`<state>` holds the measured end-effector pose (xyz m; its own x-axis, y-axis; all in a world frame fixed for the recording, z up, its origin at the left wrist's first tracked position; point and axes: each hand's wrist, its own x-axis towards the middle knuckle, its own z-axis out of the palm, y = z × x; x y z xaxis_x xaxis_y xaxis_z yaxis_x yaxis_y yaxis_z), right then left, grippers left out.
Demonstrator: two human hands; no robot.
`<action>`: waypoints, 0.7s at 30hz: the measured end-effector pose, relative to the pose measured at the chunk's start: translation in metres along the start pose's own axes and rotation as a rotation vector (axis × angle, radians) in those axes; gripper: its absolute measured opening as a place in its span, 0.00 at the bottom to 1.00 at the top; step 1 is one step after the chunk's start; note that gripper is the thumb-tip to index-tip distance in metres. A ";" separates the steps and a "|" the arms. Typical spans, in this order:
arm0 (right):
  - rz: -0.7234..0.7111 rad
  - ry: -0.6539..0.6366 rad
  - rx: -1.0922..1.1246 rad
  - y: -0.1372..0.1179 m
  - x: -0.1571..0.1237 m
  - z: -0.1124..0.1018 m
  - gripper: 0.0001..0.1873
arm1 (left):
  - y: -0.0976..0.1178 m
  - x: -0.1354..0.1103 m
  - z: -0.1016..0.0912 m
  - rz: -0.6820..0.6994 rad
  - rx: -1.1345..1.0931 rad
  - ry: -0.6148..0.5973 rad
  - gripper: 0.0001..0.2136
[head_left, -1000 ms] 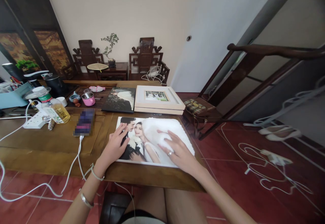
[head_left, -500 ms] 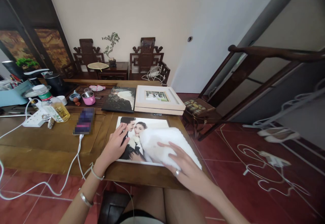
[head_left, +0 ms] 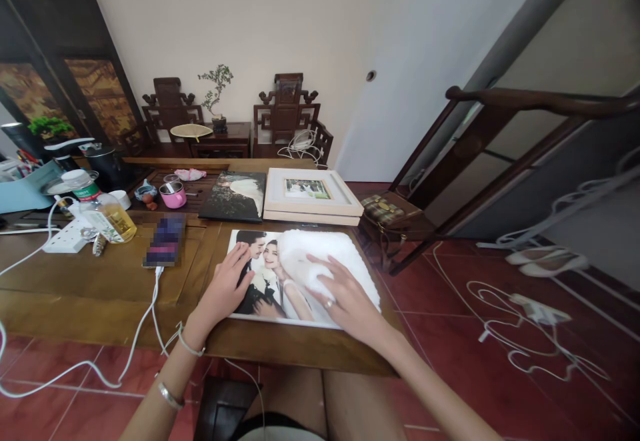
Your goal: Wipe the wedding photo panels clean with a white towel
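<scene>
The table [head_left: 100, 281] lies open left of the photo print [head_left: 260, 261]; the white frame [head_left: 313, 194] blocks behind, seemingly just apart.

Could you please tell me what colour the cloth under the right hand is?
White; the cloth under the right hand shows best in the head view.

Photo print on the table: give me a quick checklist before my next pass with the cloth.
1. Left hand lies flat on the left part of the photo print, pinning it: ok.
2. Right hand rests on the white cloth, fingers spread: ok.
3. Cloth lies on the print's right half, not hanging over the table edge: ok.
4. Print's near edge sits inside the table's front edge: ok.
5. Phone and its cable are apart from the print: ok.
6. Framed picture behind is clear of the print's far edge: cannot tell, the gap is very thin.
</scene>
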<state>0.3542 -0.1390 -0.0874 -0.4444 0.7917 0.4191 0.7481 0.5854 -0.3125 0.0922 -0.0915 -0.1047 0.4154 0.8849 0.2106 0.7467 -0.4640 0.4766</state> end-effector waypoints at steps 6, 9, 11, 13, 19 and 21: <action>-0.108 -0.098 0.043 -0.044 -0.050 -0.014 0.08 | 0.002 0.000 0.001 -0.024 0.000 0.002 0.22; -0.141 -0.161 0.026 -0.048 -0.056 -0.019 0.08 | 0.003 0.001 0.000 -0.027 0.013 -0.004 0.22; -0.124 -0.176 0.003 -0.042 -0.050 -0.019 0.07 | 0.003 0.001 0.000 -0.036 0.016 -0.009 0.21; -0.106 -0.157 -0.011 -0.031 -0.038 -0.017 0.07 | 0.003 0.001 0.000 -0.039 0.016 -0.009 0.21; -0.022 -0.060 -0.042 0.022 0.018 0.001 0.11 | 0.002 0.001 -0.001 -0.057 0.004 -0.013 0.21; 0.032 -0.035 -0.056 0.037 0.035 0.006 0.13 | 0.002 0.001 -0.001 -0.056 0.000 -0.009 0.20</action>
<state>0.3633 -0.0880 -0.0893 -0.4364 0.8160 0.3790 0.7883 0.5499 -0.2762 0.0938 -0.0914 -0.1026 0.3776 0.9092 0.1756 0.7690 -0.4135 0.4875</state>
